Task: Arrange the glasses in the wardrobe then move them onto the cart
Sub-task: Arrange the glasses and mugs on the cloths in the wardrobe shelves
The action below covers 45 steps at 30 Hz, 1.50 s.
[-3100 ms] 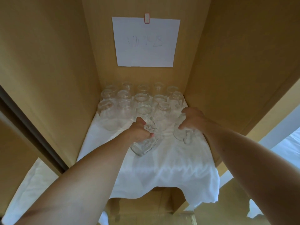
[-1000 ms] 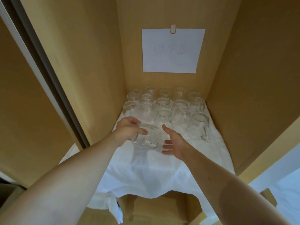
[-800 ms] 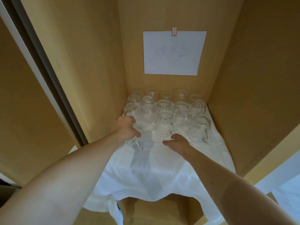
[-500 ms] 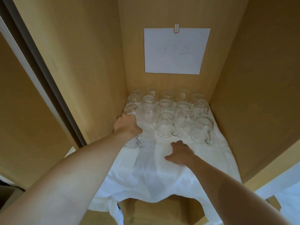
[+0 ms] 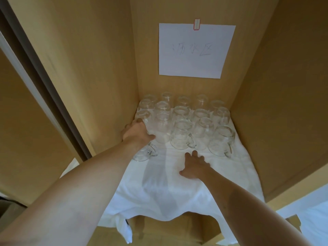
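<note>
Inside the tall wooden wardrobe (image 5: 99,71), a block of clear glass mugs (image 5: 182,114) packed upside down in tight rows against the shelf's back edge, presumably mouth-down to drain onto the white cloth (image 5: 170,183) spread over the shelf and drooping past its front edge; above them a white paper sign (image 5: 197,50) with faint handwriting, taped to the back panel.

Left hand (image 5: 137,134) laid over the top of one more upturned clear mug (image 5: 145,153) at the near-left corner of the block, just beside the left wall; fingers curled round its upper part, gripping it, apparently to seat it in line with the front row; handle turned toward the shelf's front edge, like those of the neighbouring front mugs.

Right hand (image 5: 194,166) flat on the cloth just in front of the middle front-row mug (image 5: 181,137); fingers straight and spread, holding nothing, probably pinning the cloth against sliding, or simply resting.

Judged state: arranging nearly done, front row almost filled; nothing yet moved out; no cart in sight.
</note>
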Each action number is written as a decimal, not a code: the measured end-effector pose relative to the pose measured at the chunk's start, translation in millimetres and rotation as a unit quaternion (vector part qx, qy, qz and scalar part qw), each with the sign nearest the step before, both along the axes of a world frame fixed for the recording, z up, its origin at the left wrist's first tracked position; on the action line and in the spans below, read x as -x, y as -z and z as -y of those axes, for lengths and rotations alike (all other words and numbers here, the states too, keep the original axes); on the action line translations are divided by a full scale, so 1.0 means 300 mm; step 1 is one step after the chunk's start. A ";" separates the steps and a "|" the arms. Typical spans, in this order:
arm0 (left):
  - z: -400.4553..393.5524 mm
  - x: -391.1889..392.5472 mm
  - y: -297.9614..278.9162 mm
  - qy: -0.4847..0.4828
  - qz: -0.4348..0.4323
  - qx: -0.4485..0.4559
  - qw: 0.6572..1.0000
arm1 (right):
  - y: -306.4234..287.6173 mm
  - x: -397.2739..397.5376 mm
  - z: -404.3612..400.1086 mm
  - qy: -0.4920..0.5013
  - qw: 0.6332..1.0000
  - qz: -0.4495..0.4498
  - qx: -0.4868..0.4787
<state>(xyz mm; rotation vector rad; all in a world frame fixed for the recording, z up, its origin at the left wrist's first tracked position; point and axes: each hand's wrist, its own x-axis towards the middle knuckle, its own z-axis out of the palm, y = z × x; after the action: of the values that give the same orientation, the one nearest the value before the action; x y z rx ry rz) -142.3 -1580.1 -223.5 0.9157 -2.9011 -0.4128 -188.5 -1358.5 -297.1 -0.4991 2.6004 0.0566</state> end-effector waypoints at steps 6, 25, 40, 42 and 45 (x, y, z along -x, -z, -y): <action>-0.026 -0.044 -0.021 0.016 0.013 -0.004 1.000 | -0.040 -0.022 -0.008 0.002 1.000 -0.011 0.024; -0.220 -0.351 -0.032 0.062 -0.022 0.075 0.995 | -0.207 -0.157 -0.053 -0.089 0.974 -0.125 0.165; -0.093 -0.743 -0.111 0.112 -0.034 0.022 0.993 | -0.317 -0.571 0.134 -0.099 0.965 -0.162 0.183; -0.051 -0.832 -0.108 0.102 -0.044 0.014 0.994 | -0.310 -0.662 0.184 -0.102 0.965 -0.160 0.183; 0.036 -0.985 -0.105 0.085 -0.057 0.014 0.995 | -0.299 -0.800 0.257 -0.107 0.963 -0.156 0.191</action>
<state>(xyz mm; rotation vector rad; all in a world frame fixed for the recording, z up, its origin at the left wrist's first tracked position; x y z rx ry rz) 153.2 -1590.9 -192.0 0.6206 -2.8813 -0.4190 51.7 -1435.7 -207.5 -0.9799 2.8631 -0.3275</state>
